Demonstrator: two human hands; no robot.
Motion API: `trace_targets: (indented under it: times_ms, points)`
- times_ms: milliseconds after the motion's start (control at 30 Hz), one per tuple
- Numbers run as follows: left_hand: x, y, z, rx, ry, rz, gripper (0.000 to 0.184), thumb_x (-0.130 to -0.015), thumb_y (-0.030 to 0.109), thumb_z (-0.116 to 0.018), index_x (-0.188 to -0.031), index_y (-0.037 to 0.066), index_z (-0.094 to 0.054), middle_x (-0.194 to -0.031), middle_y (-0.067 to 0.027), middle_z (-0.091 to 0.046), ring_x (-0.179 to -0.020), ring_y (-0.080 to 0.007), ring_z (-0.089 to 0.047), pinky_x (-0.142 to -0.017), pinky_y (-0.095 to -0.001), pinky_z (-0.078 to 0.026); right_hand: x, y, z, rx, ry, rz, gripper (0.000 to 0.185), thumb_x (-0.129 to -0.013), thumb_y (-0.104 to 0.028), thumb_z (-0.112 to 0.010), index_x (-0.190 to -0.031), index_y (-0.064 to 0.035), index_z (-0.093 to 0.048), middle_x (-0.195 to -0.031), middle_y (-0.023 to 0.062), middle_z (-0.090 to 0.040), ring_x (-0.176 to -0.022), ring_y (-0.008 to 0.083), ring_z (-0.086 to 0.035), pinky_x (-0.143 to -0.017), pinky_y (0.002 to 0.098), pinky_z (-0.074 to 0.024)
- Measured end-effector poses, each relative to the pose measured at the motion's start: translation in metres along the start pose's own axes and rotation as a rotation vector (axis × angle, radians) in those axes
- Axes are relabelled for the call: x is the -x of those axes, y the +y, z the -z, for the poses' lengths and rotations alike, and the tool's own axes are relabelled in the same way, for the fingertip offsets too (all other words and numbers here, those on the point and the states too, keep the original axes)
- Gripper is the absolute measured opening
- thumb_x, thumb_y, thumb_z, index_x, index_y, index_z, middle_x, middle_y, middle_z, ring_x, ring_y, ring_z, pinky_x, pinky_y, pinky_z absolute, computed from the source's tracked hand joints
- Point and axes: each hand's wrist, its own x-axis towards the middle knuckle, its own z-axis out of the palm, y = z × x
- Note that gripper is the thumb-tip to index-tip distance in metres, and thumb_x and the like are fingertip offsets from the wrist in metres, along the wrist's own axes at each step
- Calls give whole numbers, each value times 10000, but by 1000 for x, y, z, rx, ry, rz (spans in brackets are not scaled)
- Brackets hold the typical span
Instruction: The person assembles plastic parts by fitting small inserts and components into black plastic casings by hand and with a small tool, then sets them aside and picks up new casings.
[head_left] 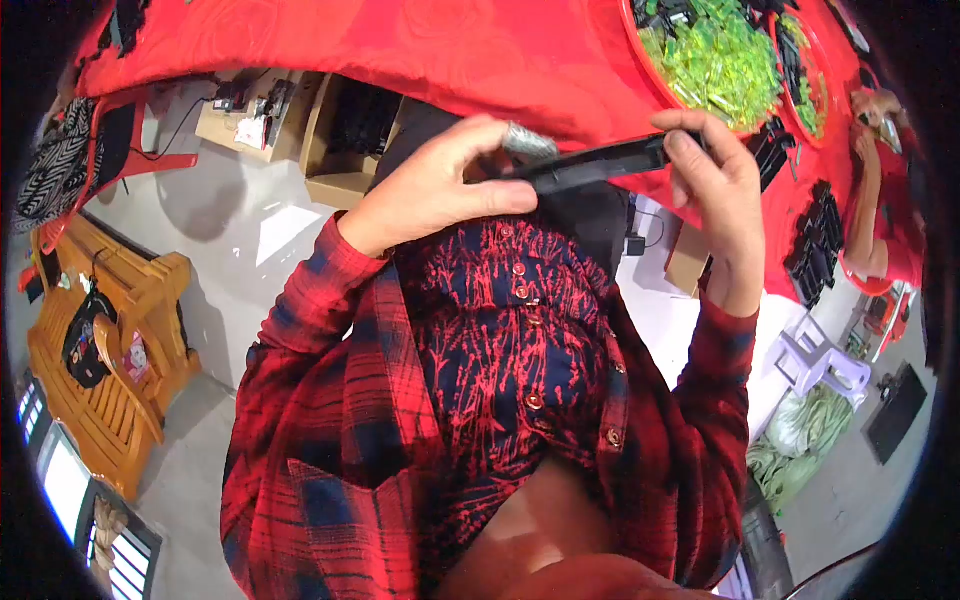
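A long black plastic piece (600, 163), narrow like a strip or casing, is held level between my two hands above my lap. My left hand (445, 180) grips its left end, with the thumb along the near side and a silvery wrap (530, 142) around a fingertip. At the other end, my right hand (715, 165) pinches the piece between thumb and fingers. Just beyond, a red-rimmed tray (668, 88) holds many small yellow-green translucent pieces (715, 65) and some black ones.
A red cloth (450, 50) covers the table ahead. Stacks of black pieces (820, 240) lie at its right, near another person's arm (866, 200). Open cardboard boxes (325, 185) stand below the left edge. A wooden chair (110, 350) is at left, a lilac stool (822, 360) at right.
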Motion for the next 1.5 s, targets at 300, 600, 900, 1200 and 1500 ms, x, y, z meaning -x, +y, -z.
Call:
trace_targets:
  times_ms: [300, 600, 900, 1200, 1500]
  points:
    - [17, -17, -37, 839, -298, 469, 689, -1031, 545, -299, -1328, -48, -483, -1067, -185, -671, -772, -190, -684, -566, -255, -555, 6, 15, -42, 45, 115, 184, 253, -988, -270, -581, -988, -38, -681, -683, -54, -529, -527, 22, -441, -464, 195, -338]
    - [19, -9, -39, 658, -103, 400, 448, -1038, 448, -409, -1064, 31, -570, -824, -76, -628, -500, -98, -538, -415, -217, -422, 12, 17, -46, 97, 150, 242, 431, -1008, -406, -537, -1190, -22, -613, -775, -5, -536, -658, 70, -522, -591, 218, -427]
    - [18, -18, -43, 673, -6, 356, 397, -1047, 404, -410, -1121, 39, -546, -852, -54, -622, -522, -97, -535, -460, -216, -434, 15, 36, -53, 61, 244, 301, 454, -1031, -334, -500, -1288, 39, -526, -937, 55, -581, -711, 97, -561, -630, 239, -484]
    - [21, -23, -41, 829, -15, 333, 351, -1038, 370, -465, -1147, 52, -566, -863, -90, -643, -592, -117, -589, -480, -228, -490, 32, 36, -62, 199, 469, 281, 166, -966, -81, -563, -1102, -9, -624, -880, 45, -563, -682, 87, -533, -643, 251, -472]
    - [21, -23, -42, 795, 3, 359, 423, -1056, 393, -389, -1168, 20, -554, -917, -100, -637, -545, -126, -534, -451, -232, -435, 41, 41, -65, 142, 420, 340, 156, -988, -59, -548, -1113, -18, -633, -844, -31, -566, -668, 25, -469, -595, 181, -383]
